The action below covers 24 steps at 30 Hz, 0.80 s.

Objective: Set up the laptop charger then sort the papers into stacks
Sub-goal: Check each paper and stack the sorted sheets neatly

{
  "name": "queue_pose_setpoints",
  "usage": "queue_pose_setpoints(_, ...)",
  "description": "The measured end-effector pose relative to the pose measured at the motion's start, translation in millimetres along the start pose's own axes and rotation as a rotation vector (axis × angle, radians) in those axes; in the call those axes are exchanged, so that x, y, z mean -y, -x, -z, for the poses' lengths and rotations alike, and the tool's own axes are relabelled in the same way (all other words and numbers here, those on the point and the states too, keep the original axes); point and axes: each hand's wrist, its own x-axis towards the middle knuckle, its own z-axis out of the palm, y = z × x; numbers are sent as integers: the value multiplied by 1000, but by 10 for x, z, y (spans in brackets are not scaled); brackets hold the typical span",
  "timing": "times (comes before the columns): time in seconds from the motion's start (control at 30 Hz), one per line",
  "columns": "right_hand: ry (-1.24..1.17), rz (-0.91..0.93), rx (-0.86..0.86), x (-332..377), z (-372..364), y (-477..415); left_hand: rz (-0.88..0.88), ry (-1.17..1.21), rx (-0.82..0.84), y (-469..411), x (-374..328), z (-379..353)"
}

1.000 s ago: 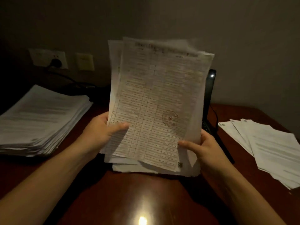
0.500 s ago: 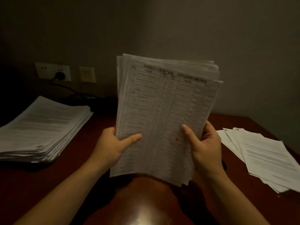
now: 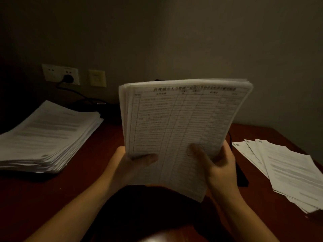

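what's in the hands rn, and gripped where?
Both hold one sheaf of table-printed papers upright: left hand at its lower left edge, right hand at its lower right.

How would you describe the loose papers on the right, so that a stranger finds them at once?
Look at the dark wooden desk, then its right side, past the right hand. A few white sheets lie flat there, fanned out. Unlike the thick stack at the left and the bundle held upright, they are thin and spread.
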Motion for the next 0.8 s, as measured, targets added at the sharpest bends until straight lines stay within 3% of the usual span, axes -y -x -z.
queue_pose_setpoints(0.27, 187, -72, 99, -161, -18, -6, 179, 90, -38, -18, 114, 10)
queue_pose_setpoints(0.43, 265, -12, 149, -195, -118, -94, -39, -59, -105, -96, 95, 168)
queue_pose_setpoints(0.63, 172, -28, 150, -255, -220, -212, -81, -40, 24, -185, 41, 402)
queue_pose_setpoints(0.8, 168, -38, 189, -282, -471, -360, -122, -62, -3, -217, -54, 613)
